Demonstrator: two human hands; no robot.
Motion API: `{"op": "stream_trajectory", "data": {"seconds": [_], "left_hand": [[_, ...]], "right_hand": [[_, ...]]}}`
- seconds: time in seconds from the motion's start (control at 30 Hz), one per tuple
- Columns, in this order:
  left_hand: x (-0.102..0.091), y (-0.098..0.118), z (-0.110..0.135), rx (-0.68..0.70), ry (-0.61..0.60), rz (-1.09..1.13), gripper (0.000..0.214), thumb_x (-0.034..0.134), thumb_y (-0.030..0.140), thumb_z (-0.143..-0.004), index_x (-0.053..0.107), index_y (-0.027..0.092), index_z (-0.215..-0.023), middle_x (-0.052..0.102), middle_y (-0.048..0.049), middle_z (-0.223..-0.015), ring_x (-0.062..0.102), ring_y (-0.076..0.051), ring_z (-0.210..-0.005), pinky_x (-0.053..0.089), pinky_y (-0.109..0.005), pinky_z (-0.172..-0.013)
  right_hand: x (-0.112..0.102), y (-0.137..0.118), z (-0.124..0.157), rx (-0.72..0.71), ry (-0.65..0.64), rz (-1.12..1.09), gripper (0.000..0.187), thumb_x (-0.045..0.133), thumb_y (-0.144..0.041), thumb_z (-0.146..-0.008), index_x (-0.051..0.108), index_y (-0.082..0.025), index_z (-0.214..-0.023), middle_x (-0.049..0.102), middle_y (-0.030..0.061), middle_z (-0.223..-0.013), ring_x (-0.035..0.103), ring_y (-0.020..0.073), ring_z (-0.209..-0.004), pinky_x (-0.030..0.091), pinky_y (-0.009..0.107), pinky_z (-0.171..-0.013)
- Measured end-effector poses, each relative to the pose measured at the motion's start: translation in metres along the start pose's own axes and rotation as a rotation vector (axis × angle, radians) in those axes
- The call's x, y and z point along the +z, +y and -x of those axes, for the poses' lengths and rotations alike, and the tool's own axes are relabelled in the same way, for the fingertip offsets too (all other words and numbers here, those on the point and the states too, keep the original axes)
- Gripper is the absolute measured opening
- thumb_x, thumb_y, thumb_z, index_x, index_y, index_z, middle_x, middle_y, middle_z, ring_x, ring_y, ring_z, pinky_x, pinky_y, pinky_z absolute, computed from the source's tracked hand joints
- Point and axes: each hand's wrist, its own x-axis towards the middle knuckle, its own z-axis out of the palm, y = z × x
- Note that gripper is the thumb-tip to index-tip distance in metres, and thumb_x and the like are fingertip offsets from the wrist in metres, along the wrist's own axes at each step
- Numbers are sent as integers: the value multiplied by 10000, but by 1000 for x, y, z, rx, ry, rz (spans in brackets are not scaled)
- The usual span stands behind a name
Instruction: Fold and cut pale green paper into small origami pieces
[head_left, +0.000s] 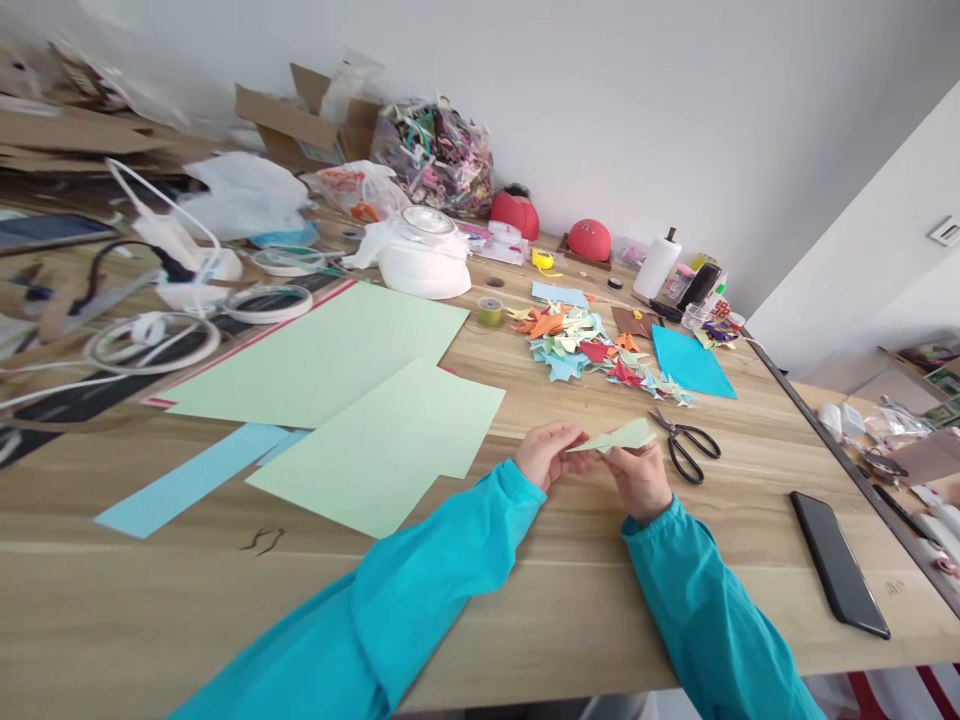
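Just left of the scissors (690, 435), the left hand (546, 455) and right hand (641, 482) are pinching a folded pale-green paper (621, 436). Well beyond the scissors, leftward, a clear bag (469, 178) is holding tangled colourful pieces (427, 140) and a cardboard box (281, 120) is holding crumpled plastic (349, 85).

Left hand (546, 455) and right hand (641, 480) both on one folded pale green paper (621, 437), over wooden table (540, 640). Black-handled scissors (709, 443) just right of right hand; phone (838, 563) flat, farther right. Multicoloured folded-paper pile (581, 348) ahead, turquoise sheet (694, 364) beside it. Large green sheets (390, 440) overlapping at left, light blue strip (187, 482) next to them.
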Motion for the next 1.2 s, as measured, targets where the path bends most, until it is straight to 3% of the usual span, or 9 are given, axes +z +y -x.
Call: {"op": "stream_trajectory", "data": {"seconds": [0.13, 0.33, 0.5, 0.67, 0.8, 0.97, 1.07, 1.2], "left_hand": [[-1, -1, -2, 14, 24, -4, 258, 788, 267, -530, 605, 111, -625, 596, -4, -493, 534, -103, -404, 475, -248, -451], [-6, 6, -8, -4, 100, 133, 143, 693, 219, -666, 618, 101, -636, 598, -20, -558, 566, -97, -482, 495, -220, -495], [-7, 12, -15, -22, 127, 212, 98, 626, 173, -724, 613, 96, -666, 597, -22, -583, 571, -100, -496, 515, -241, -534], [-16, 19, -22, -47, 187, 294, 101, 569, 141, -771, 613, 95, -693, 611, -30, -602, 580, -99, -512, 515, -233, -550], [-25, 28, -26, -152, 266, 405, 156, 518, 147, -813, 618, 88, -708, 615, -37, -594, 587, -104, -515, 525, -250, -569], [-28, 34, -28, -190, 262, 499, 189, 488, 147, -831, 621, 89, -711, 623, -48, -601, 596, -114, -538, 527, -254, -564], [-26, 35, -29, -208, 263, 515, 193, 482, 142, -831, 622, 92, -708, 620, -48, -597, 594, -116, -539, 527, -256, -560], [-25, 36, -29, -220, 273, 515, 206, 476, 149, -834, 622, 89, -702, 611, -51, -584, 587, -113, -537, 521, -246, -552]], "right_hand": [[-6, 11, -3, -105, 61, 118, 149, 736, -150, -552, 658, -168, -677, 686, 10, -666, 612, 163, -634, 485, 308, -665], [-8, 14, 2, -210, 178, 227, 124, 732, -183, -583, 675, -184, -693, 684, 14, -638, 607, 178, -606, 487, 322, -639], [-19, 20, -6, -173, 229, 303, 146, 728, -231, -609, 698, -190, -746, 712, 44, -762, 637, 219, -726, 496, 375, -740], [-28, 25, -15, -148, 266, 324, 122, 651, -291, -704, 706, -187, -671, 694, 37, -666, 622, 199, -658, 489, 334, -685], [-24, 20, -16, -172, 233, 479, 54, 675, -245, -653, 702, -199, -647, 684, 35, -652, 621, 222, -677, 491, 344, -667], [-23, 22, -18, -208, 267, 620, 80, 638, -231, -689, 681, -201, -629, 658, 30, -605, 596, 209, -604, 466, 317, -580], [-19, 23, -33, -194, 334, 651, 94, 614, -224, -700, 674, -181, -642, 595, 6, -509, 530, 166, -487, 405, 268, -471], [4, 12, -82, -195, 387, 633, 137, 578, -237, -711, 644, -157, -621, 568, -5, -484, 508, 134, -454, 388, 236, -448]]}}
